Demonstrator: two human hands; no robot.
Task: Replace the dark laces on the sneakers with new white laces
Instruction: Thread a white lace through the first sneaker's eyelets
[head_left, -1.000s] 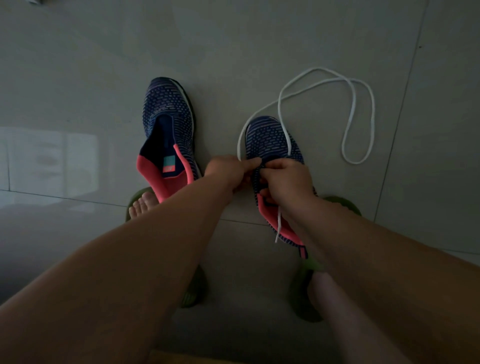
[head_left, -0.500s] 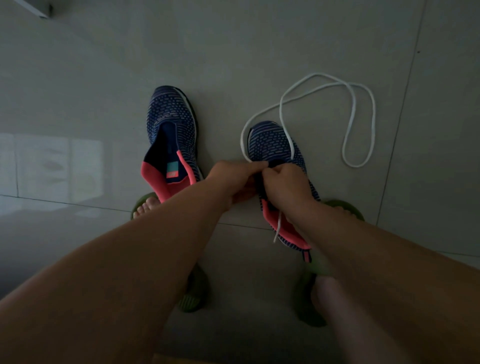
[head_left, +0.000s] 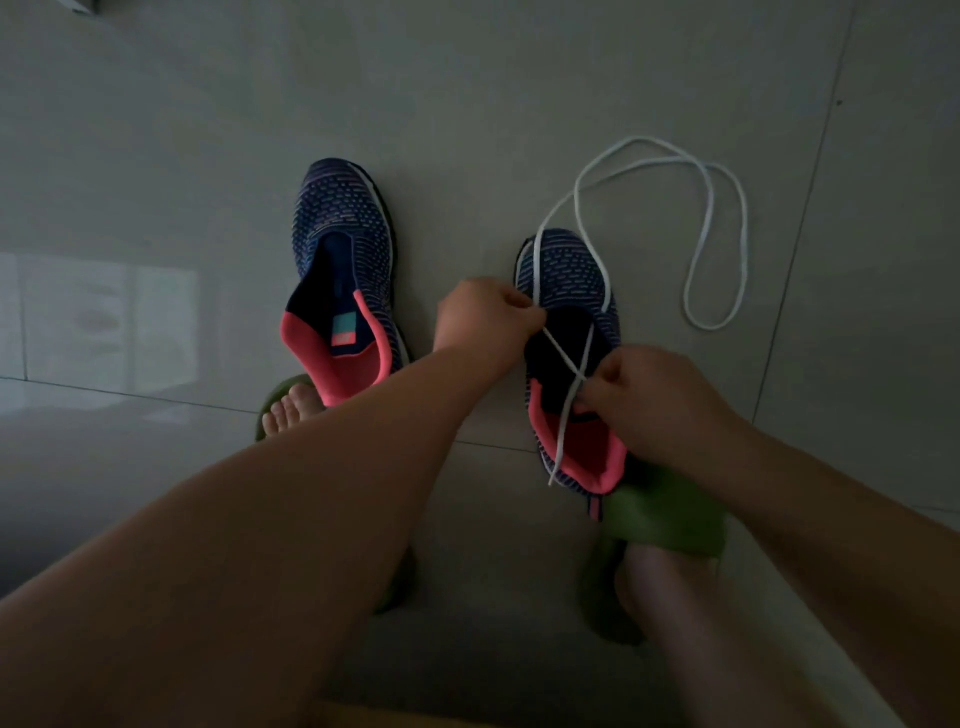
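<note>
Two navy knit sneakers with pink linings stand on the tiled floor. The left sneaker has no lace in it. A white lace runs through the front of the right sneaker and loops out over the floor to the right. Over the tongue its two strands cross. My left hand pinches one strand at the shoe's left edge. My right hand pinches the other strand at the shoe's right side, and that strand's free end hangs over the pink heel opening.
My feet in green slippers stand just behind the sneakers, the left toes peeking out under my forearm. Grey floor tiles stretch all around, with a window reflection at the left.
My hands, close together over the tongue before, have drawn apart. The right hand moved back toward the heel, pulling the lace into a cross over the opening.
</note>
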